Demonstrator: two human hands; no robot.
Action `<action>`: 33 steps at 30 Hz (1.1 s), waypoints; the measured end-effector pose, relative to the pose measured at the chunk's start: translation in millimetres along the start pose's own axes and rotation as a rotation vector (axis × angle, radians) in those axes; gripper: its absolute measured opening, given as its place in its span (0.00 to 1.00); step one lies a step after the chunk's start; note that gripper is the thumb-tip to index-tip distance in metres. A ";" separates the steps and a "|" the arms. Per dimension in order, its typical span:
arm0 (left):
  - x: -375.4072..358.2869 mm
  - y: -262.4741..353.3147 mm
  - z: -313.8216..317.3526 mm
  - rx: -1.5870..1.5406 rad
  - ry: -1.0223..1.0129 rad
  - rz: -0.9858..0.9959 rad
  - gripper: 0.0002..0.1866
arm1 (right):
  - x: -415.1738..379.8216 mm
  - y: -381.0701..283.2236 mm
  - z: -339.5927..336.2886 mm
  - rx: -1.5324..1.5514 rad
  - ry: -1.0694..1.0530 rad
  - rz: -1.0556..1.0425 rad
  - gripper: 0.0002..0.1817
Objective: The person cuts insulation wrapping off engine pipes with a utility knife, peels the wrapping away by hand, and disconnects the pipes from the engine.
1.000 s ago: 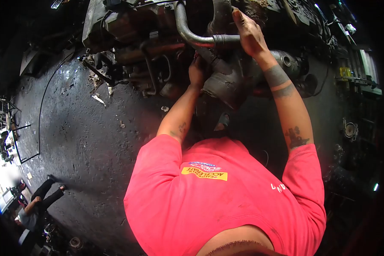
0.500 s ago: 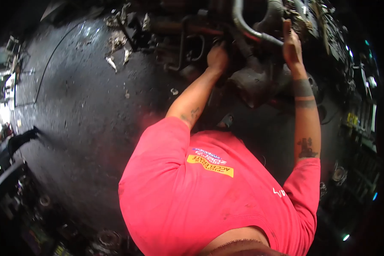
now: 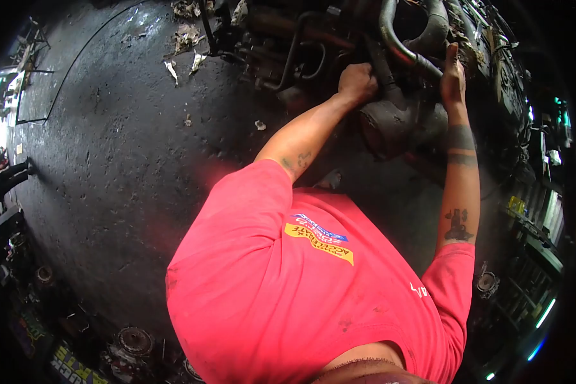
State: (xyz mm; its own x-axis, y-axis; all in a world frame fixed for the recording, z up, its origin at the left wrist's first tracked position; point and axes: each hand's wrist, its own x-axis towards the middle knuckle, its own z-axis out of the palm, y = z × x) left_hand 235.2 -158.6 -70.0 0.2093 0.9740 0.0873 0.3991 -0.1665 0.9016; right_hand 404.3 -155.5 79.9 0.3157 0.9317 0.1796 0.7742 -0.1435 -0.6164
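My left hand (image 3: 358, 83) is curled into a fist against the dark engine assembly, beside a dark upright pipe (image 3: 379, 67). What its fingers grip, if anything, is hidden. My right hand (image 3: 453, 78) reaches up at the right end of a bent metal pipe (image 3: 393, 41), its visible digit stretched out and its palm side turned away. Below and between both hands sits a rounded, grimy metal housing (image 3: 390, 125). Left of my left hand are thin bent tubes (image 3: 294, 54) on the engine.
Dark, pitted floor (image 3: 141, 179) spreads to the left, with scraps of debris (image 3: 185, 38) and a thin black cable (image 3: 77, 61) on it. Round metal parts (image 3: 134, 342) lie at lower left, another (image 3: 488, 281) at right. A person (image 3: 6, 182) is at the far left edge.
The view has shifted, so the engine appears farther right. My left hand has moved right, closer to the upright pipe, and shows as a fist. My right hand stays beside the bent pipe.
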 end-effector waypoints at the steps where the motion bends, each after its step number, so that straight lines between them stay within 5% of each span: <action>1: 5.4 -3.1 0.7 0.003 0.000 0.012 0.12 | 2.6 0.1 -0.1 0.003 0.011 -0.002 0.50; 5: 17.2 -27.9 13.8 -0.003 0.092 -0.019 0.12 | -1.1 3.3 0.9 0.001 0.029 -0.027 0.49; 8: 13.5 -26.7 15.2 -0.108 0.081 0.003 0.21 | 7.3 15.2 7.1 0.109 -0.003 -0.027 0.46; 11: 10.0 -16.5 12.3 -0.069 0.082 -0.106 0.46 | -16.5 -20.1 -2.4 -0.010 0.053 0.011 0.40; 12: 11.9 -17.7 14.0 -0.210 0.220 0.038 0.44 | -16.9 -20.8 -1.6 0.041 0.038 -0.004 0.39; 18: 25.4 -16.1 15.2 -0.345 0.085 0.043 0.22 | -15.2 -20.4 2.3 0.113 0.026 -0.032 0.44; 23: 36.7 -33.2 23.9 -0.107 0.131 0.157 0.20 | -14.9 -23.6 2.4 0.160 0.007 -0.024 0.43; 28: 38.3 -53.5 39.5 -0.655 -0.005 0.034 0.21 | -18.6 -26.8 -0.4 0.076 0.001 0.002 0.40; 33: 40.4 -76.8 28.6 -0.575 -0.228 0.032 0.22 | -21.2 -33.4 -5.9 0.143 -0.046 0.035 0.37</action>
State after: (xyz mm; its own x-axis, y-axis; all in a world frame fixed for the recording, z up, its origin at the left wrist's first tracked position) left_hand 238.5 -110.8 -147.9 0.4238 0.9020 0.0830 -0.1424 -0.0242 0.9895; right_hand 375.0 -172.5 101.1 0.3135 0.9416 0.1229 0.6761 -0.1305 -0.7252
